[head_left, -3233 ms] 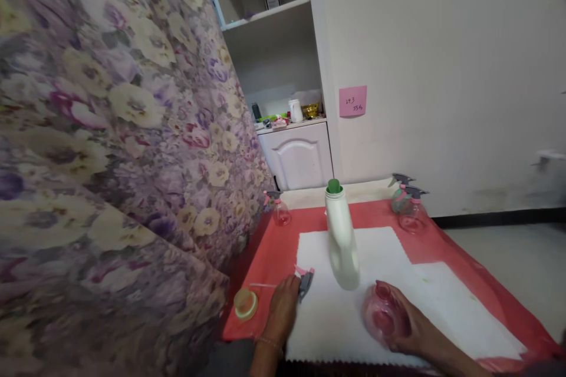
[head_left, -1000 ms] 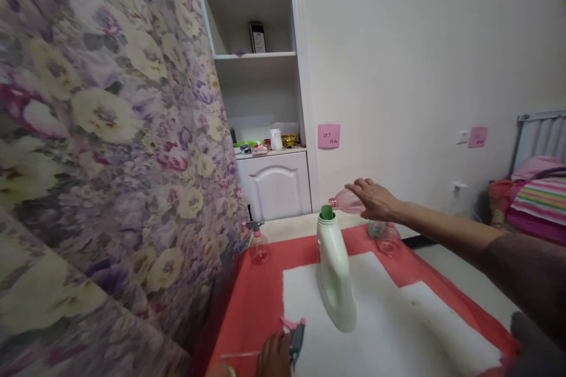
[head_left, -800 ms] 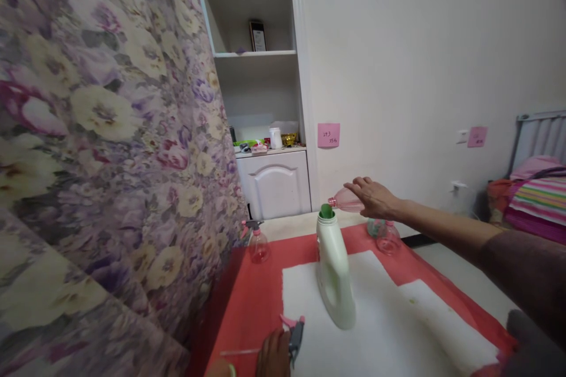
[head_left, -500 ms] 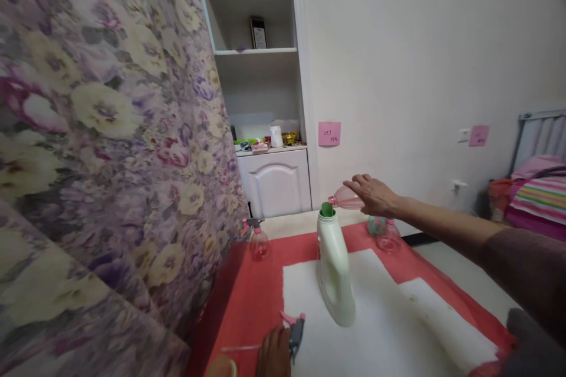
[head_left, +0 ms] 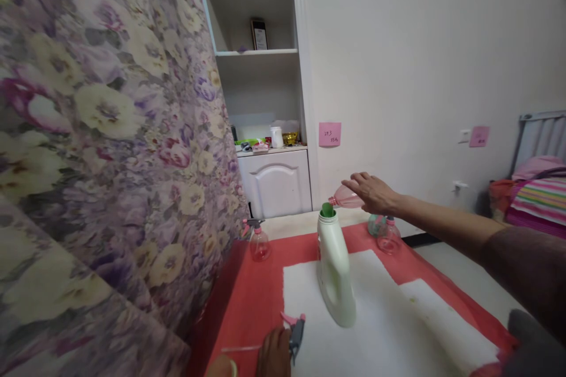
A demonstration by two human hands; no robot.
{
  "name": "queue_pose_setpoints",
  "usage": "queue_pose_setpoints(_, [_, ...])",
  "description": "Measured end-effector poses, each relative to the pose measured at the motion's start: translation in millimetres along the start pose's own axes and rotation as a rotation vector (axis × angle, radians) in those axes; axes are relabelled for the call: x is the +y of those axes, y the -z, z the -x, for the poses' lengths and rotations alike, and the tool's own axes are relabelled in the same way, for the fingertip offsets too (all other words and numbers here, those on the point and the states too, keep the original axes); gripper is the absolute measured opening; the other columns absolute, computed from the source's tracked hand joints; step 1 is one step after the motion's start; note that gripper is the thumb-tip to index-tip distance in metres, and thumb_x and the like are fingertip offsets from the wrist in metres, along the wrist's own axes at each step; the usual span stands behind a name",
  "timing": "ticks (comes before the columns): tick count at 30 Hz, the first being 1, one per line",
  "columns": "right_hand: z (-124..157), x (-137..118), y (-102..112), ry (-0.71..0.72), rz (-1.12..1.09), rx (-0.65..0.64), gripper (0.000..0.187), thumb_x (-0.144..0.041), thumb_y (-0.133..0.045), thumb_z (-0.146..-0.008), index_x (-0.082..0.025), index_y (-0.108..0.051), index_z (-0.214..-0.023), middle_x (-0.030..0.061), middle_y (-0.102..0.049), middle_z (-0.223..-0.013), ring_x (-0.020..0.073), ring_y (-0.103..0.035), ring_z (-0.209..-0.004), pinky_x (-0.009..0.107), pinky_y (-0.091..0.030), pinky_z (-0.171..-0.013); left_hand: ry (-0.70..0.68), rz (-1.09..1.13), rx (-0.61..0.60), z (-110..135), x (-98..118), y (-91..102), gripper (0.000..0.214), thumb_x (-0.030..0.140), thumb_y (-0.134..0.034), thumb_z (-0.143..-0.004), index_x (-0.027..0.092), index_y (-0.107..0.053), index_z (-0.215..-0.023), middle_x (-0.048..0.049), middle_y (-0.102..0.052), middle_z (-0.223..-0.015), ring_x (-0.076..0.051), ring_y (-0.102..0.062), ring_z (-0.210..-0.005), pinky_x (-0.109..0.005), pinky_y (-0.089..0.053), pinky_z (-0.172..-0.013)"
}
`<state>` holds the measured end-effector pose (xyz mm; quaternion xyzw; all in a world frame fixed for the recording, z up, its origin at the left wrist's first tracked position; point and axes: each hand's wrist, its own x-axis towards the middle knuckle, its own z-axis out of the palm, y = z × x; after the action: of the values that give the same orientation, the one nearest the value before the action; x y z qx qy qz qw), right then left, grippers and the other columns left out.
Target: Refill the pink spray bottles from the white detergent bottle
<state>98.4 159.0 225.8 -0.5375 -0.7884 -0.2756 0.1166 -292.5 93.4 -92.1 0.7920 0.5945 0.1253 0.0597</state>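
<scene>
My right hand (head_left: pixel 370 189) is closed around a clear pink bottle (head_left: pixel 345 197), tipped nearly level with its neck at the mouth of a large pale green jug (head_left: pixel 335 271). A green funnel-like piece (head_left: pixel 327 210) sits in the jug's opening. The jug stands upright on white paper. At the bottom edge, my left hand (head_left: pixel 274 354) is wrapped around a spray head (head_left: pixel 297 337) with a grey body, a pink trigger and a thin clear tube pointing left. Part of the left hand is cut off by the frame.
A pink spray bottle (head_left: pixel 260 241) stands at the table's far left. Other spray bottles (head_left: pixel 389 238) stand at the far right. White paper sheets (head_left: pixel 446 321) lie over the red cloth (head_left: pixel 247 300). A floral curtain (head_left: pixel 132 159) hangs at the left, beside a shelf cabinet (head_left: pixel 278 179).
Almost nothing differs. The pink bottle in my right hand is tilted very slightly differently at the jug's mouth; my left hand stays in place.
</scene>
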Motion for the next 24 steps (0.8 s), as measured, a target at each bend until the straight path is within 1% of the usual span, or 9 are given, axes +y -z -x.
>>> queue_pose_setpoints(5, [-0.1,0.0,-0.1,0.014,0.025,0.007,0.080,-0.004,-0.063,-0.063,-0.024,-0.043,-0.138,0.0151,-0.055,-0.126,0.0348,-0.052,-0.111,0.041,-0.047,-0.082,0.011,-0.027,-0.022,-1.5,-0.7,-1.5,0.054,0.004,-0.040,-0.082,0.021,-0.060,-0.129,-0.0074,-0.061,-0.136,-0.021,-0.051,-0.128,-0.030,-0.033,-0.109])
queue_pose_setpoints(11, [-0.3,0.8,-0.4,0.030,0.044,0.019,0.081,-0.003,-0.062,-0.063,-0.024,-0.042,-0.138,0.0145,-0.055,-0.127,0.0346,-0.051,-0.113,0.042,-0.047,-0.084,-0.006,-0.022,-0.017,-0.2,-0.7,-2.8,0.053,0.004,-0.040,-0.083,0.020,-0.060,-0.129,-0.0079,-0.062,-0.135,-0.021,-0.052,-0.127,-0.031,-0.035,-0.109])
queue_pose_setpoints(13, [-0.8,1.5,-0.7,0.034,0.042,0.022,0.081,-0.003,-0.063,-0.063,-0.025,-0.042,-0.139,0.0143,-0.054,-0.128,0.0347,-0.050,-0.114,0.042,-0.046,-0.085,0.000,-0.015,-0.003,0.4,-0.3,-2.1,0.054,0.003,-0.040,-0.082,0.020,-0.061,-0.128,-0.0073,-0.063,-0.134,-0.021,-0.053,-0.126,-0.031,-0.036,-0.109])
queue_pose_setpoints(16, [-1.5,2.0,-0.6,0.031,0.028,0.026,0.082,-0.003,-0.064,-0.063,-0.026,-0.042,-0.139,0.0139,-0.054,-0.129,0.0352,-0.050,-0.115,0.043,-0.046,-0.087,-0.020,-0.011,0.014,0.6,-0.7,-1.6,0.052,0.006,-0.041,-0.084,0.021,-0.061,-0.129,-0.0071,-0.062,-0.135,-0.021,-0.053,-0.127,-0.031,-0.037,-0.109])
queue_pose_setpoints(19, [-1.8,1.5,0.3,0.030,0.029,0.028,0.081,-0.002,-0.064,-0.063,-0.025,-0.043,-0.138,0.0146,-0.053,-0.130,0.0359,-0.049,-0.117,0.044,-0.046,-0.088,-0.013,-0.015,0.032,0.0,-2.6,-3.2,0.051,0.005,-0.043,-0.082,0.021,-0.063,-0.126,-0.0064,-0.063,-0.134,-0.021,-0.054,-0.126,-0.031,-0.038,-0.109])
queue_pose_setpoints(21, [-1.8,0.8,1.0,0.033,0.049,0.025,0.081,-0.001,-0.063,-0.064,-0.025,-0.043,-0.139,0.0151,-0.053,-0.131,0.0356,-0.049,-0.117,0.044,-0.046,-0.089,-0.019,-0.011,0.069,-0.2,-4.5,-5.3,0.052,0.004,-0.045,-0.080,0.022,-0.064,-0.124,-0.0059,-0.065,-0.131,-0.021,-0.057,-0.123,-0.031,-0.040,-0.107])
queue_pose_setpoints(24, [-1.7,0.0,2.0,0.039,0.087,0.029,0.080,-0.001,-0.062,-0.065,-0.025,-0.041,-0.139,0.0149,-0.053,-0.131,0.0341,-0.049,-0.117,0.043,-0.046,-0.089,-0.063,0.001,0.116,-0.4,-7.8,-9.4,0.048,0.006,-0.046,-0.082,0.022,-0.065,-0.123,-0.0070,-0.067,-0.129,-0.022,-0.059,-0.121,-0.031,-0.043,-0.105])
